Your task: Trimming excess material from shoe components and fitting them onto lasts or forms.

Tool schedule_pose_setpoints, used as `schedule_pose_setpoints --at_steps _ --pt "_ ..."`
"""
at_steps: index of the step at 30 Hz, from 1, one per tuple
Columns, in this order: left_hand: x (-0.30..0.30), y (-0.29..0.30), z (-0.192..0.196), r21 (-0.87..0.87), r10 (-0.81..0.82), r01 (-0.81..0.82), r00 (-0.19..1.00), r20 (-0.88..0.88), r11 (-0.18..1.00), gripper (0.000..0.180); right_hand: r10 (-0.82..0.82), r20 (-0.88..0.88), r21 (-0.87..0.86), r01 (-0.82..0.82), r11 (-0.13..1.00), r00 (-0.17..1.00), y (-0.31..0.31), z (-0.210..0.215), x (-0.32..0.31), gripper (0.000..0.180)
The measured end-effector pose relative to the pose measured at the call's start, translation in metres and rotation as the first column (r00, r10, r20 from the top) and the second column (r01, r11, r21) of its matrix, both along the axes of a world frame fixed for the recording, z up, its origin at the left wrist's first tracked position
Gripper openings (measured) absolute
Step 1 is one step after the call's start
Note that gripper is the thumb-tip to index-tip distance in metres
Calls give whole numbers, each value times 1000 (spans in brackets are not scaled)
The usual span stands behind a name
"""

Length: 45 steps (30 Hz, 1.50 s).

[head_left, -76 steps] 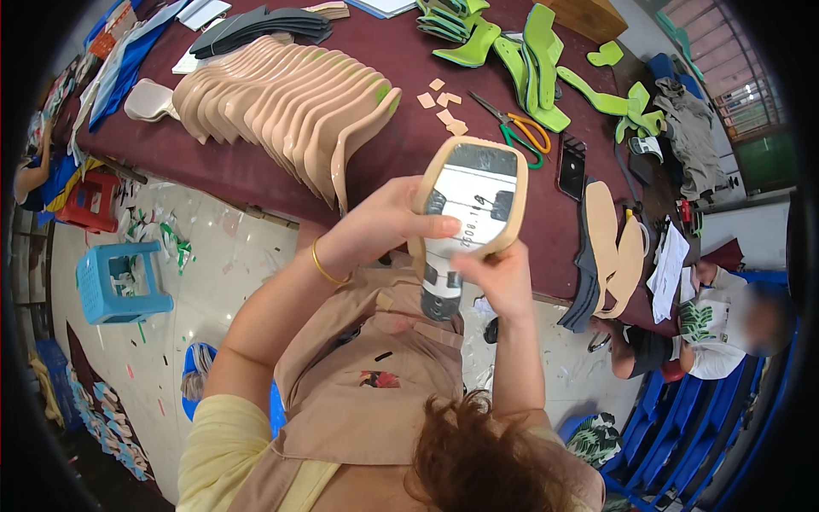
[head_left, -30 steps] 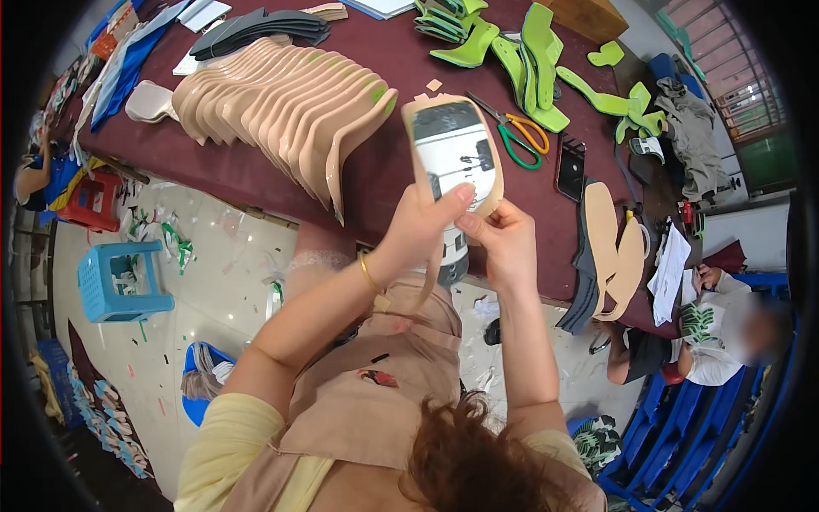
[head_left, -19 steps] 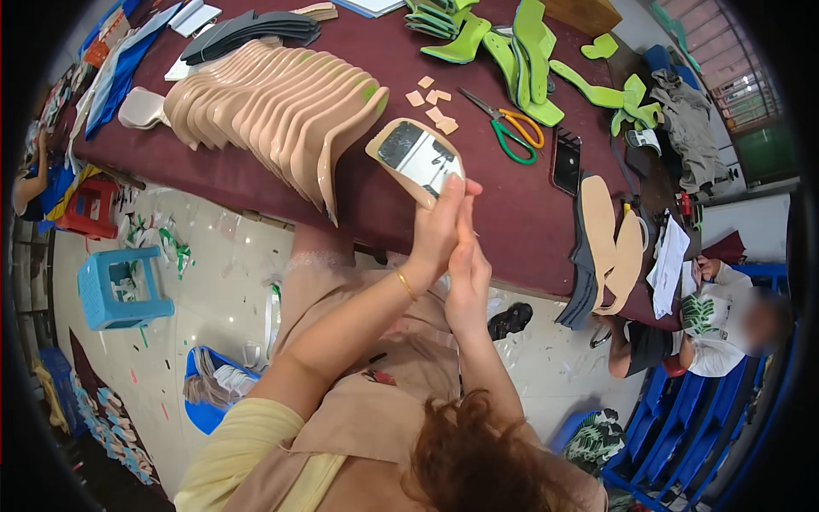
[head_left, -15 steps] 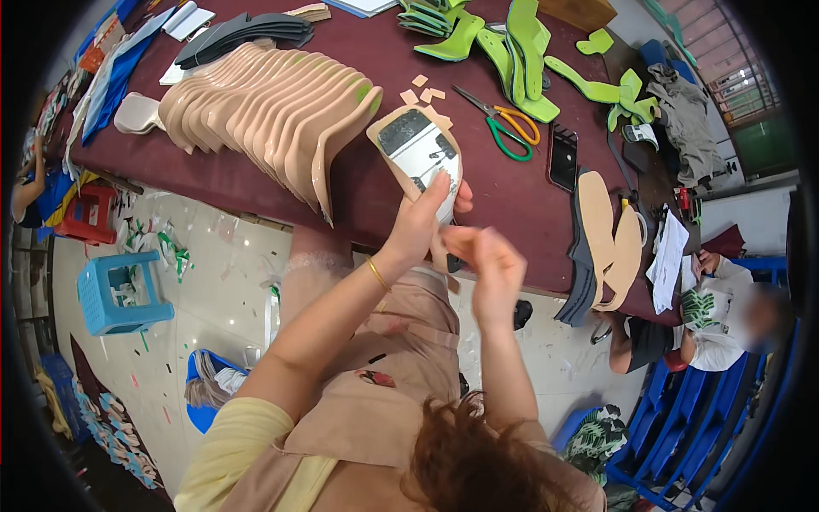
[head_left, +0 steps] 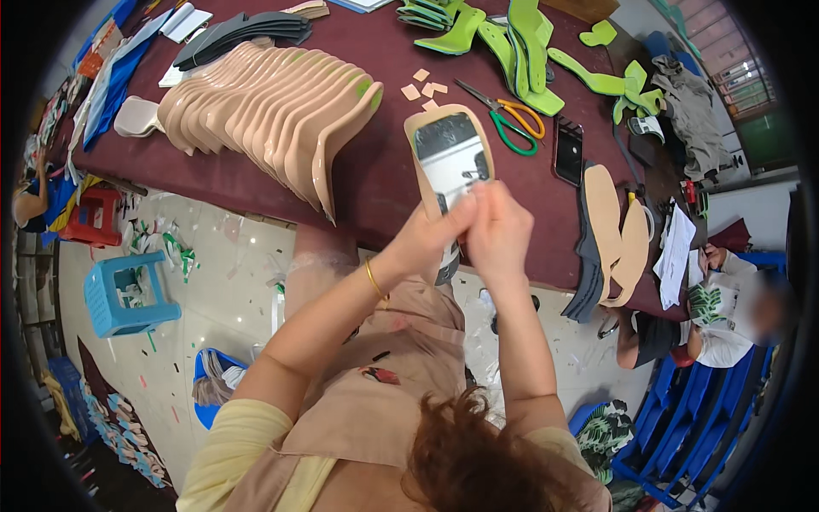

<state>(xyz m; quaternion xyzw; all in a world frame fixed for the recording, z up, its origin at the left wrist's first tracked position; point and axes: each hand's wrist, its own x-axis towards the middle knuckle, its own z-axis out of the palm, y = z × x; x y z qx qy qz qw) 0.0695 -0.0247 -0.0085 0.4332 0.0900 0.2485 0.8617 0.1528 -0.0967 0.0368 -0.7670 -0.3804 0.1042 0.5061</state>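
Note:
Over the near edge of the table, my left hand grips a beige-edged shoe insole with a shiny, mirror-like face and its wide end pointing away from me. My right hand is closed against the insole's right edge, its fingertips pinched beside my left thumb. What lies between those fingertips is hidden. Left of the hands stands a long row of nested, glossy beige insoles. Small beige cut pieces lie just beyond the held insole, next to scissors with green and orange handles.
Lime-green insoles pile up at the far right of the maroon table. A phone and flat beige sole pieces lie to the right. Dark grey sheets rest at the back left. A blue stool stands on the floor; another person sits at right.
The insole has shifted right and turned more upright. My right hand has moved up from the insole's lower end to its right edge, meeting my left thumb.

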Motion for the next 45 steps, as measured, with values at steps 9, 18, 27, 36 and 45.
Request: schedule_pose_setpoints --at_steps 9,18,27,36,45 --pt "-1 7 -4 16 -182 181 978 101 983 51 177 -668 154 -98 983 723 -2 -6 12 37" --pt "22 2 -14 -179 17 -38 993 -116 983 44 177 150 -113 -161 980 973 -47 -36 7 87" --pt "36 9 1 858 105 361 900 -423 365 18 222 279 -304 -133 943 934 -76 -68 97 34" --pt "87 33 -33 948 30 -91 994 105 -305 27 24 -199 -373 -98 922 980 -110 -24 130 26" --pt "98 35 -28 956 6 -47 999 51 -290 24 -56 -17 -481 41 876 998 -125 -84 144 38"
